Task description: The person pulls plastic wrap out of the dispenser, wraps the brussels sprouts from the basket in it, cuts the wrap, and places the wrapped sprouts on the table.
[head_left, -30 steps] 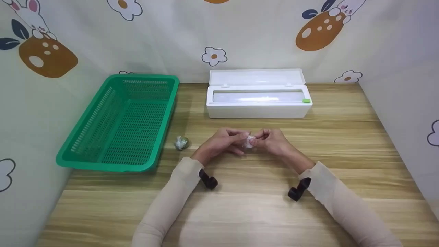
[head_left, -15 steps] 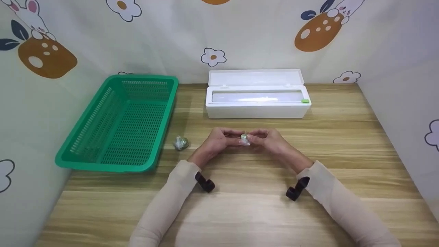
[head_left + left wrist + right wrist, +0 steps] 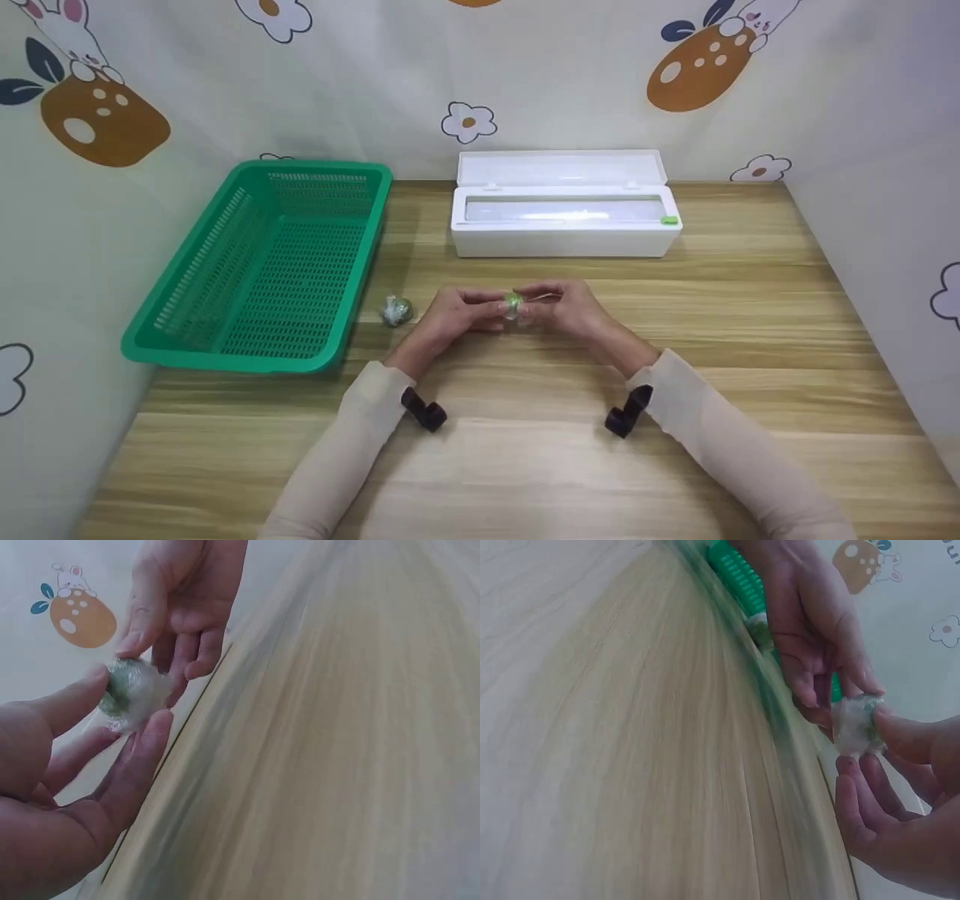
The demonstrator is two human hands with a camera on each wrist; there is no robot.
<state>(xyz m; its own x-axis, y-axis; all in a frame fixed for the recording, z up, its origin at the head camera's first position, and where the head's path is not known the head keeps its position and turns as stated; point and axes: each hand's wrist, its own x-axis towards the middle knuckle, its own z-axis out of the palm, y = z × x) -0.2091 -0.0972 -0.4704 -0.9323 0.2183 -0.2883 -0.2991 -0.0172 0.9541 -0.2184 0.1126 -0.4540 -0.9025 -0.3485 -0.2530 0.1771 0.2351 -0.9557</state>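
Note:
Both hands pinch a small round green thing wrapped in clear cling film (image 3: 513, 304) between them, over the middle of the table. In the head view, my left hand (image 3: 465, 309) grips it from the left and my right hand (image 3: 562, 306) from the right, with thumbs on the near side. The left wrist view shows the crinkled film over the green ball (image 3: 133, 694) and fingertips at its sides. A second film-wrapped green ball (image 3: 396, 310) rests on the table left of my left hand, beside the basket.
A green plastic basket (image 3: 341, 322) with slotted walls stands at the left. Behind the hands sits a white cling film dispenser (image 3: 566, 243), its lid raised and a green slider at its right end. Patterned cloth (image 3: 555, 75) walls the table's back and sides.
Both hands have moved left together with the wrapped ball, turning it so more of its green side shows. The second ball, basket and dispenser have stayed in place.

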